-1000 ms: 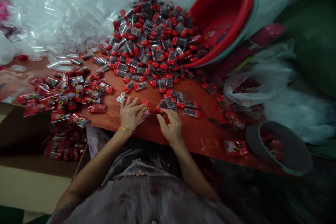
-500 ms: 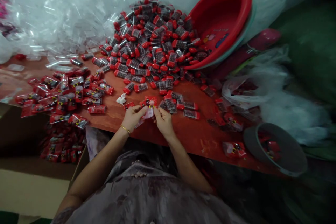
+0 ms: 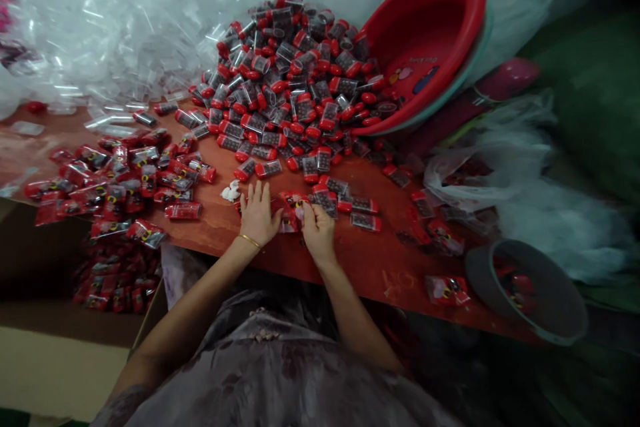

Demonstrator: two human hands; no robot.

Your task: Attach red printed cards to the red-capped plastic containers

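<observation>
Tabletop strip (image 3: 291,251) between red packet (image 3: 293,200) and front edge (image 3: 295,271)

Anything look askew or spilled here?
The red basin is tipped onto its edge, its mouth toward the heaped tubes, which lie loose on the table. That resembles a spill, but may be deliberate.

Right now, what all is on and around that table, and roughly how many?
Table: one, orange-red, centre
Box: one, beige front, lower left
Red-ended tubes: uncountable, clear and red, heaped mid-table
Packets: many, red, table's left, fewer right, also in box
Clear plastic pile: one, back left
Basins: two, red and pale blue, tilted, right of heap
Pink object: one, beside basins
Bucket: one, grey, right edge
Bracelet: one, gold, left wrist
Left grip: one, bare, spread front-centre
Right grip: one, bare, pinching red packet
</observation>
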